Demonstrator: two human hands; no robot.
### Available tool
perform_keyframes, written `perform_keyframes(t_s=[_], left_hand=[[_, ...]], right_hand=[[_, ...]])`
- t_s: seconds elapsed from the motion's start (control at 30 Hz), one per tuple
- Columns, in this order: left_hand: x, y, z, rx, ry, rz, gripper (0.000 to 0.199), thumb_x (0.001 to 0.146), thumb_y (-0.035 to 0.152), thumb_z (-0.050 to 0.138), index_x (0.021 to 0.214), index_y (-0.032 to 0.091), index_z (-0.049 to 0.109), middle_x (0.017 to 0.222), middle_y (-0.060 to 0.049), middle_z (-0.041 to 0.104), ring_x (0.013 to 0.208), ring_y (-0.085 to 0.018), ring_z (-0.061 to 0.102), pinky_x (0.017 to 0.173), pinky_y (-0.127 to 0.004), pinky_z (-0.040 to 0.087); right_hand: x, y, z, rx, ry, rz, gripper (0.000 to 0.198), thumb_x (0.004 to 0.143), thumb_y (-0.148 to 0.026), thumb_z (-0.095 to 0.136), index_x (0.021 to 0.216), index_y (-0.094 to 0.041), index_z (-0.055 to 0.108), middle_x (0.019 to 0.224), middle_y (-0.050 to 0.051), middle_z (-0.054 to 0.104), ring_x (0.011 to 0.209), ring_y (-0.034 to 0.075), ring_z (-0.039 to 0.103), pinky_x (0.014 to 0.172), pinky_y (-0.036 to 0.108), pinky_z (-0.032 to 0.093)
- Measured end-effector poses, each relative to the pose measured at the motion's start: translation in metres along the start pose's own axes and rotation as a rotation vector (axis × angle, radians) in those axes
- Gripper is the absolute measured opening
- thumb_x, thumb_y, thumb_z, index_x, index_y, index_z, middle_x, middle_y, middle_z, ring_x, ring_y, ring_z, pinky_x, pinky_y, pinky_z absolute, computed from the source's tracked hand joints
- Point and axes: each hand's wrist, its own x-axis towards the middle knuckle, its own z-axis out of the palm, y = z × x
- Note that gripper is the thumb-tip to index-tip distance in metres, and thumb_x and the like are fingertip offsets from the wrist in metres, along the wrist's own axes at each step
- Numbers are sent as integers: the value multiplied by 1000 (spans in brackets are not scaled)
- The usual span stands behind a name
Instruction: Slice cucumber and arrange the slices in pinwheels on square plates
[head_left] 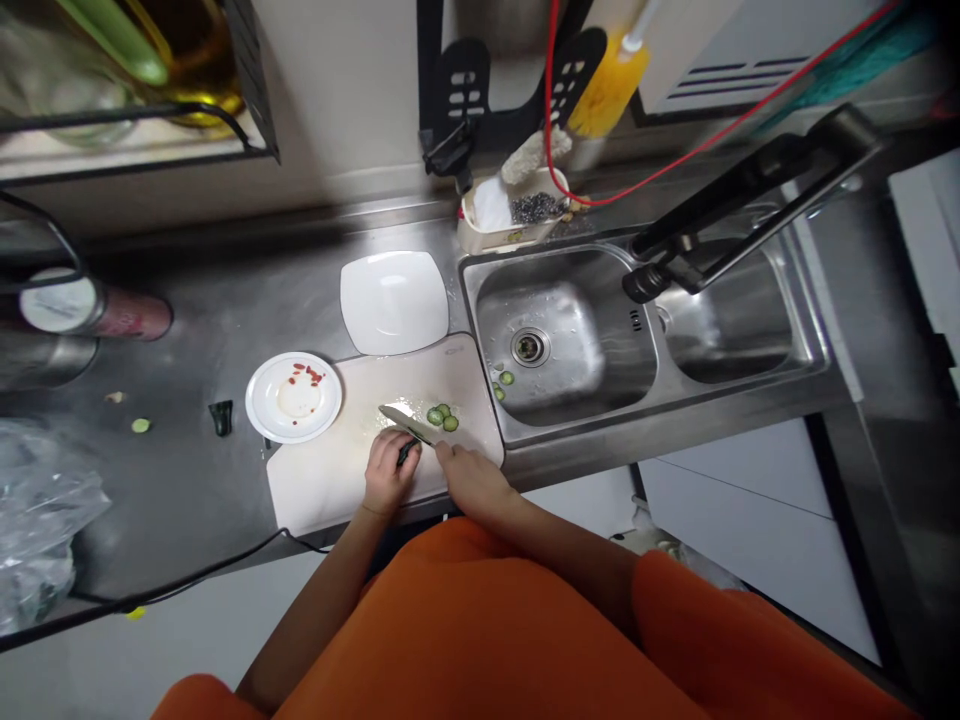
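My right hand (474,476) is wrapped round the handle of a kitchen knife (409,424), its blade pointing up and left over the white cutting board (330,490). Close against the blade, my left hand (388,468) grips a short dark-green piece of cucumber (408,452), partly covered by the fingers. Several cut cucumber slices (442,416) lie in a cluster on the board just beyond the knife. A round white plate (259,400) with small red pieces rests at the board's left corner. Beyond the board sits an empty squarish white plate (395,300).
A double steel sink (592,340) lies to the right, with a few cucumber slices (506,378) at its left edge and a black faucet (757,190) over it. On the left are a cucumber end (220,417), a can (97,305) and a clear plastic bag (45,520).
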Motion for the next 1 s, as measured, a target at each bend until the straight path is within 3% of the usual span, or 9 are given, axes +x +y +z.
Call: perform_keyframes(t_s=[0.27, 0.67, 1.0], left_hand=[[1, 1, 0, -21, -5, -9, 16, 85, 23, 58, 100, 19, 60, 95, -8, 64, 99, -20, 59, 90, -40, 49], [0, 0, -1, -23, 13, -6, 16, 84, 22, 59, 99, 18, 60, 94, -8, 64, 99, -19, 58, 91, -39, 48], [2, 2, -1, 4, 38, 21, 15, 83, 20, 60, 97, 18, 58, 92, -7, 64, 97, -19, 59, 88, -37, 49]], right_hand=[[-2, 5, 4, 14, 28, 21, 36, 90, -6, 29, 120, -14, 47, 99, 12, 64, 91, 23, 63, 74, 31, 47], [-38, 9, -14, -7, -36, 76, 36, 88, -7, 31, 118, -17, 48, 98, 12, 64, 91, 24, 64, 70, 29, 47], [-44, 8, -18, 24, -86, 77, 35, 89, -8, 29, 117, -17, 49, 101, 14, 64, 92, 25, 64, 71, 31, 48]])
